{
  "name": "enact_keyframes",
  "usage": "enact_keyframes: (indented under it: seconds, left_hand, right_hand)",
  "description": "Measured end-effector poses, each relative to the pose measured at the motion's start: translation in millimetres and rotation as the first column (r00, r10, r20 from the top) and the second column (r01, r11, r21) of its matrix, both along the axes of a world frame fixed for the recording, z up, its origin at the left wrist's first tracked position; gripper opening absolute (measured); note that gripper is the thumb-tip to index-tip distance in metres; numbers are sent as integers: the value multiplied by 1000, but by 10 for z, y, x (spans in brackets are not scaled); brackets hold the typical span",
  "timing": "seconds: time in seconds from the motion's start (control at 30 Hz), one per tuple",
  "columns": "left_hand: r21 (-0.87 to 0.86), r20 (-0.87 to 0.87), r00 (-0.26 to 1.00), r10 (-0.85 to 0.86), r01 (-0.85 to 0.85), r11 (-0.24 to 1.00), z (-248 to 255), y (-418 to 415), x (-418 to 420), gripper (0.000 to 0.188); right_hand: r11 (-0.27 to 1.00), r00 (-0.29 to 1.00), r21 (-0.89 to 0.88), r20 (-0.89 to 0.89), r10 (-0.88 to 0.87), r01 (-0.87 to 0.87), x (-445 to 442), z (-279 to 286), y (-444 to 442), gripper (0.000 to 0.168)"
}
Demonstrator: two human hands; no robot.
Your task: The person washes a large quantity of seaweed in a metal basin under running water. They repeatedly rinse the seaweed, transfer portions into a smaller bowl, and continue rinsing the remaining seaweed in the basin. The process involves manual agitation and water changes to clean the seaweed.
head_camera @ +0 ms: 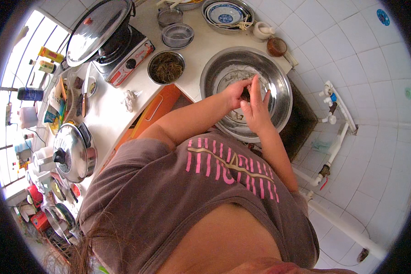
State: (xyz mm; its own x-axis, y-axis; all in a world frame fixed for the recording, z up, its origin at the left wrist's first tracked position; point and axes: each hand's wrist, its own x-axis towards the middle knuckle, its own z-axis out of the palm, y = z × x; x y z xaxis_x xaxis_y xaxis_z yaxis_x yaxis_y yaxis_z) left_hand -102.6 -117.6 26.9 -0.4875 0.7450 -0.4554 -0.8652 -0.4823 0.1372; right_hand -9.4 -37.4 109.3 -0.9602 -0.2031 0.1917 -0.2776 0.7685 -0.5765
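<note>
A wide stainless steel basin (210, 65) is in front of me, with water and loose thin strands in its bottom. Over it my two hands meet around a small dark clump (246, 95), mostly hidden by fingers. My left hand (238, 93) curls its fingers on the clump from the left. My right hand (258, 111) lies against the clump's right side, fingers stretched and thumb apart; whether it grips is unclear. Left of the basin, a steel bowl (150, 76) holds a heap of brown, stringy roots (166, 67).
At upper left, a large lidded pan (97, 29) sits on a portable gas stove (132, 63). A knife (85, 104) and a lidded pot (72, 150) are on the left counter. Behind the basin are stacked bowls (225, 13) and a mortar (263, 31). Pipes (339, 144) run along the right wall.
</note>
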Motion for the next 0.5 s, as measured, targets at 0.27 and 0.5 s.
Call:
enact_keyframes:
  seconds: [0.27,0.5]
  left_hand:
    - [-171,-34,940,339,-340,925,-94,-129,-179,4]
    - [-100,-212,907,363,-390,916,608,-688,-426,8]
  right_hand:
    - [997,998,36,-1,-64,64,177,12,-78,64]
    - [820,910,-393,191,-369,415,262,-373,328,38]
